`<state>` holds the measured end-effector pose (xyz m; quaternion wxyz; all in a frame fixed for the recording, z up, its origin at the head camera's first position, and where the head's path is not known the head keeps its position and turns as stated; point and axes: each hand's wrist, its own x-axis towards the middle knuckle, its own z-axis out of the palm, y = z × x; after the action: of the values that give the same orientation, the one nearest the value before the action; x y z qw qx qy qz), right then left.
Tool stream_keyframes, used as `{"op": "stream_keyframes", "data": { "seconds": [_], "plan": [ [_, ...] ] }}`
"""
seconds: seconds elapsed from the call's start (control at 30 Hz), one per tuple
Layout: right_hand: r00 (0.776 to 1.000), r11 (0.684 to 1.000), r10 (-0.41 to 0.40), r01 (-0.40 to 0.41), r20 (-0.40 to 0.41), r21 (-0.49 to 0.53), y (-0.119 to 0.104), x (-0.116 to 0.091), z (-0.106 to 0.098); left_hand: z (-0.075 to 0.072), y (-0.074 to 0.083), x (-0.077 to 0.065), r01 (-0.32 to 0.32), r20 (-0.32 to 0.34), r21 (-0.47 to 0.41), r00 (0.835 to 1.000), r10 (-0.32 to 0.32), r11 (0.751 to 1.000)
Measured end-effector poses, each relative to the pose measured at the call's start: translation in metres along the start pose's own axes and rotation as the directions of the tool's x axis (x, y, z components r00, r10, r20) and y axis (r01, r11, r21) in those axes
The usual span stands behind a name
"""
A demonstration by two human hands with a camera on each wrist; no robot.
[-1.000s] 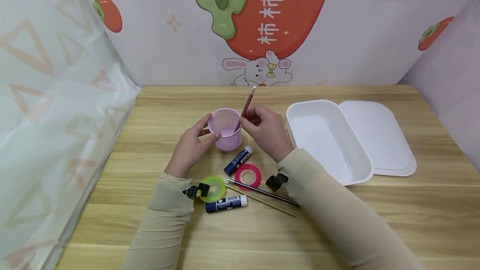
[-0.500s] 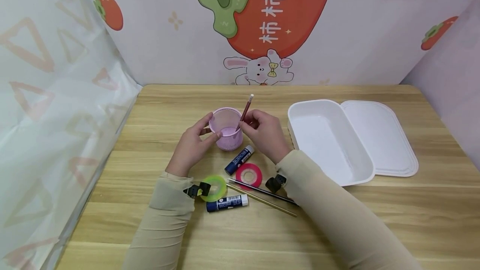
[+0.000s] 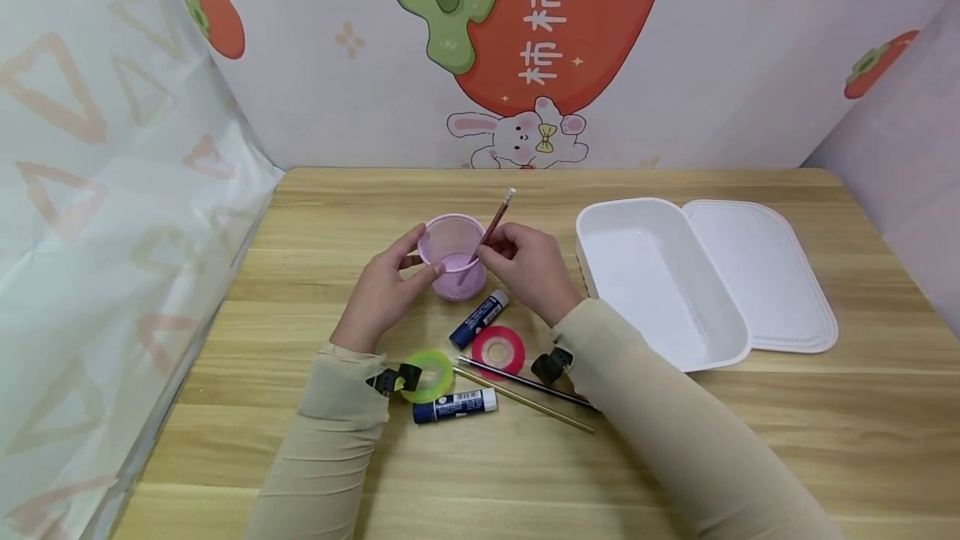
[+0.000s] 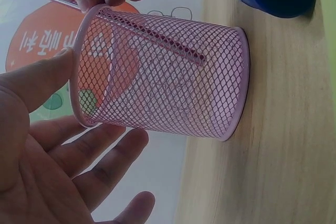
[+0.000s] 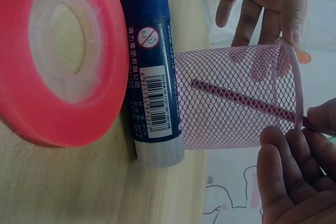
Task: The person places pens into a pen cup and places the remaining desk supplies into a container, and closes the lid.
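A pink mesh pen holder point(image 3: 459, 283) stands upright on the wooden table. My left hand point(image 3: 381, 297) grips its near-left side, thumb on the rim and fingers spread behind. My right hand point(image 3: 531, 270) pinches a dark red pencil point(image 3: 500, 213) at the holder's right rim. The pencil leans right, its white eraser end up. Through the mesh in the left wrist view, the pencil's lower end point(image 4: 197, 57) shows inside, short of the base. A blue glue stick point(image 5: 152, 61) lies just in front of the holder, beside a pink tape roll point(image 5: 110, 61).
Nearer the person lie a green tape roll point(image 3: 438, 394), a second glue stick point(image 3: 453, 407), a black pencil point(image 3: 525, 384) and a gold pencil point(image 3: 536, 408). A white tub point(image 3: 656, 282) stands at the right, its lid point(image 3: 780, 290) flat beside it. A printed cloth hangs behind the table.
The right hand has lowered the red pencil a little further into the pen holder, and its eraser end has then tipped slightly to the right. The left hand has stayed in place.
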<state>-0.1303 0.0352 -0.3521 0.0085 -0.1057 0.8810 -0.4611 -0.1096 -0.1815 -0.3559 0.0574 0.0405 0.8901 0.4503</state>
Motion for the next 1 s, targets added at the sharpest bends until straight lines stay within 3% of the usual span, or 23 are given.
{"op": "stream_keyframes", "data": {
  "seconds": [0.43, 1.0],
  "plan": [
    [1.000, 1.000, -0.024, 0.024, 0.007, -0.018, 0.003, -0.001, 0.000, 0.001, -0.002, 0.001, -0.003, -0.002, 0.020, 1.000, 0.003, 1.000],
    [1.000, 1.000, 0.019, -0.020, 0.008, 0.016, 0.009, -0.019, -0.012, 0.000, 0.000, 0.001, -0.013, -0.010, 0.011, 1.000, 0.013, 1.000]
  ]
}}
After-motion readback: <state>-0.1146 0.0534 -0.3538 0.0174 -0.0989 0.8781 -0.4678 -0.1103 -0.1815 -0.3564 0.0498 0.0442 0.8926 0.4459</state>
